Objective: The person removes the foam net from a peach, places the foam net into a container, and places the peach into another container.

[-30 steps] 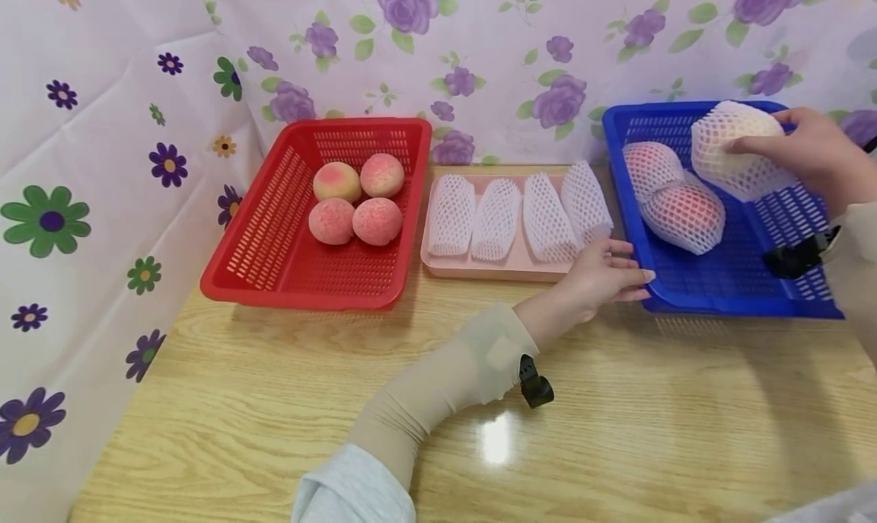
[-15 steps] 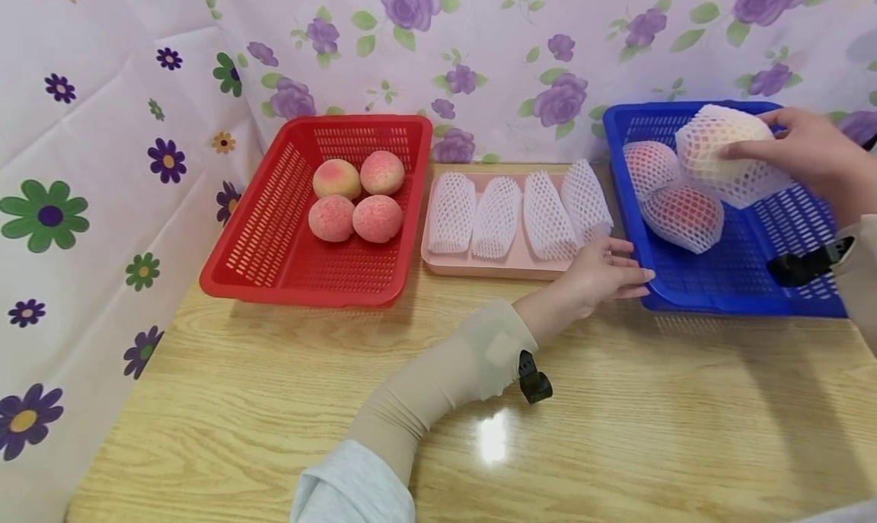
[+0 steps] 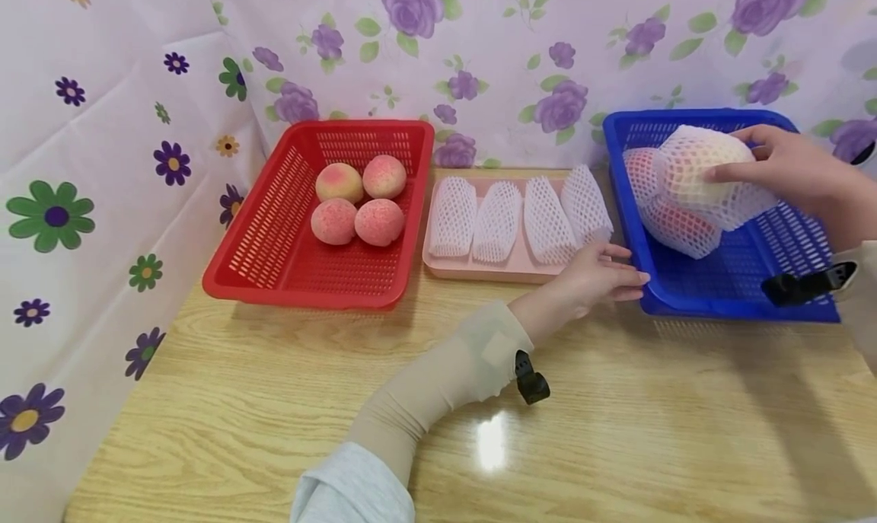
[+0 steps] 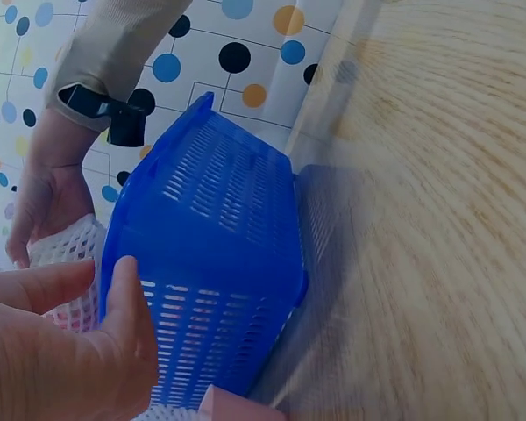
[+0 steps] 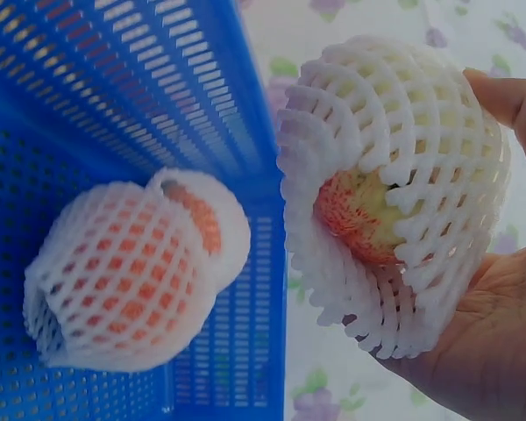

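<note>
My right hand (image 3: 788,169) grips a peach in a white foam net (image 3: 706,169) over the blue basket (image 3: 747,306). In the right wrist view, red and yellow skin of this netted peach (image 5: 368,215) shows through the net's open end. Two more netted peaches (image 3: 685,230) lie in the basket, partly covered by the held one in the head view. My left hand (image 3: 582,283) touches the basket's near left rim, its fingers fairly straight. From the left wrist view, the thumb and a finger of this left hand (image 4: 70,351) stand right at the rim.
A pink tray (image 3: 486,266) with several white foam nets (image 3: 496,222) stands left of the blue basket. Farther left is a red basket (image 3: 301,298) holding several bare peaches (image 3: 379,222). Flowered cloth (image 3: 507,66) hangs behind the wooden table (image 3: 274,416).
My right hand has carried the netted peach leftward and slightly down, over the two others in the blue basket. My left hand has stayed at the rim.
</note>
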### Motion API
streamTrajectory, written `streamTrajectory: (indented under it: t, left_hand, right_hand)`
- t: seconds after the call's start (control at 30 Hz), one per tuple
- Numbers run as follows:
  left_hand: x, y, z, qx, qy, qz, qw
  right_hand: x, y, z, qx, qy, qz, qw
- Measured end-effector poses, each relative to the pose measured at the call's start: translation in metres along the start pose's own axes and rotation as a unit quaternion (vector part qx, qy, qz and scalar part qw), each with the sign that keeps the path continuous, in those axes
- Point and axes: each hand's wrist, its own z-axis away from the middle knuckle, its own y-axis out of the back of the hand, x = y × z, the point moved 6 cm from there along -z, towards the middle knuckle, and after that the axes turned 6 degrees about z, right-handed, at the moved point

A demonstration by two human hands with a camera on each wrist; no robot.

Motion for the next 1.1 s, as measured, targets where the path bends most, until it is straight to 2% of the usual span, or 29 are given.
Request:
streamTrajectory:
  t: [0.27, 0.5, 0.7, 0.8, 0.93, 1.1]
  left_hand:
    - [0.016, 0.011, 0.006, 0.032, -0.026, -0.06, 0.9973]
    - [0.036, 0.02, 0.015, 0.053, -0.059, -0.116, 0.9901]
    - [0.049, 0.026, 0.022, 0.027, -0.091, -0.14, 0.9856]
    - [0.054, 0.029, 0.026, 0.016, -0.116, -0.177, 0.9772]
    - [0.059, 0.032, 0.032, 0.004, -0.124, -0.18, 0.9758]
    - [0.063, 0.036, 0.038, -0.003, -0.125, -0.156, 0.9798]
  right_hand:
    - [-0.012, -0.013, 0.01, -0.027, 0.023, -0.007, 0.9994]
    - [-0.026, -0.023, 0.018, -0.043, 0.046, -0.025, 0.9977]
    - [-0.04, -0.028, 0.028, -0.042, 0.077, -0.039, 0.9954]
    - [-0.046, -0.034, 0.034, -0.041, 0.096, -0.053, 0.9932]
    - [-0.056, -0.044, 0.041, -0.046, 0.124, -0.068, 0.9889]
    - [-0.068, -0.057, 0.046, -0.073, 0.141, -0.079, 0.9842]
